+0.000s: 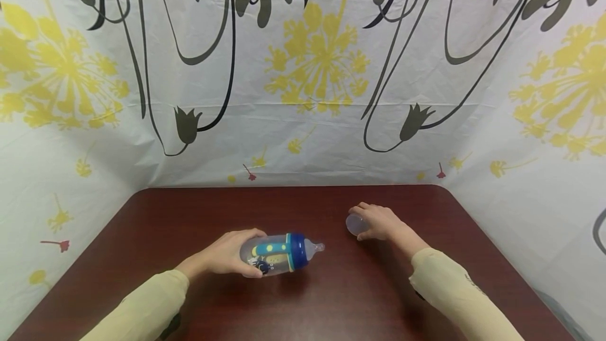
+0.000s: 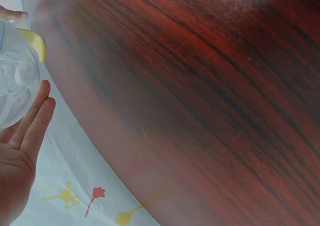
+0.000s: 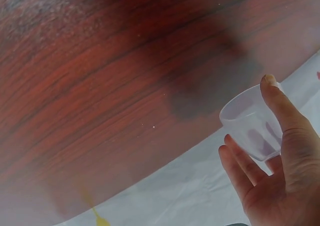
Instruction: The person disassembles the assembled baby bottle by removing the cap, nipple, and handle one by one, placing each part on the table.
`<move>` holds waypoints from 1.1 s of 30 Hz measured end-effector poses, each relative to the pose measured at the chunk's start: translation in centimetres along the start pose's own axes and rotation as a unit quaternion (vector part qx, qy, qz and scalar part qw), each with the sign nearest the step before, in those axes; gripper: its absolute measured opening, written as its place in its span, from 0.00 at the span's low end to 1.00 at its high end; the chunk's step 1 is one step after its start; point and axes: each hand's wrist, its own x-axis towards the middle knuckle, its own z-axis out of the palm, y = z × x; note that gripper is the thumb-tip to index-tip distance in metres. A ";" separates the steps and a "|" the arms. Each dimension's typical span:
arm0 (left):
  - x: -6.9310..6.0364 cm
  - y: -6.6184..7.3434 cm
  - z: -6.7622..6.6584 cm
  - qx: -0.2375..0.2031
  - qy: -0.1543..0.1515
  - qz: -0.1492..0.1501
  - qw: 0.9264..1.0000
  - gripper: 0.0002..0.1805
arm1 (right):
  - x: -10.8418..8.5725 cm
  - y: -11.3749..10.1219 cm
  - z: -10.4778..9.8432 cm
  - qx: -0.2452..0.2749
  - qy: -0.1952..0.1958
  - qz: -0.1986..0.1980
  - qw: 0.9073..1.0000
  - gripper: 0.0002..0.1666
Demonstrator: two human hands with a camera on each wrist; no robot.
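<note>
With my left hand [image 1: 232, 253] I am gripping a clear baby bottle [image 1: 272, 255], thumb and fingers curving partway open around its base end. I am holding it on its side over the dark red-brown wooden table [image 1: 350, 299], and its silicone teat [image 1: 313, 248], rising from a blue screw collar [image 1: 298, 251], is pointing toward my right. My right hand [image 1: 377, 222] is sitting well apart from the teat, a little farther out, and is holding a translucent bottle cap [image 1: 356, 224] between spread thumb and fingers (whether the cap is touching the wood, I cannot tell). Behind the table a white cloth [image 1: 307, 141] is hanging, showing yellow and grey flowers. Pale yellow sleeves [image 1: 142, 304] are covering my forearms.
</note>
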 end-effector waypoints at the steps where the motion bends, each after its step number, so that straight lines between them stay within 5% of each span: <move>1: 0.0 0.0 0.0 0.001 0.000 0.000 1.000 0.37 | 0.0 0.0 0.0 -0.001 -0.001 -0.001 1.000 0.39; 33: 0.1 -0.2 0.2 0.001 -0.005 0.002 1.000 0.36 | 0.4 -0.2 0.6 -0.025 -0.044 0.020 0.998 0.39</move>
